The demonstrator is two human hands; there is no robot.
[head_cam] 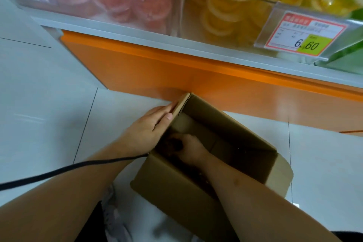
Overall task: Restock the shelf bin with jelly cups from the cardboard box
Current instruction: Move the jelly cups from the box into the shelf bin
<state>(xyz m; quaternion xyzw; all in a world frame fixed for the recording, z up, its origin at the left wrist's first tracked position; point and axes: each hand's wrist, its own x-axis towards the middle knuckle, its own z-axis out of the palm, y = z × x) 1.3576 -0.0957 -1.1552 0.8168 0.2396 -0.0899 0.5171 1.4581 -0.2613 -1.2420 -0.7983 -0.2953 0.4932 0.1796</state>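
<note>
An open cardboard box [172, 184] stands on the white floor against the orange shelf base. My left hand [151, 124] lies flat with straight fingers against the outside of the box's left flap. My right hand [189, 148] reaches deep into the box, its fingers curled round dark brown jelly cups [173, 143] in the near left corner. More dark cups [198, 175] lie along the box's bottom, partly hidden by my right forearm. Above, clear shelf bins hold pink jelly cups [125, 0] and yellow jelly cups [235, 6].
The orange shelf base [157, 70] runs diagonally behind the box. A price tag [302, 35] reading 6.60 hangs on the yellow bin's front. A green bin [349, 53] shows at far right. A black cable [64, 169] crosses my left forearm.
</note>
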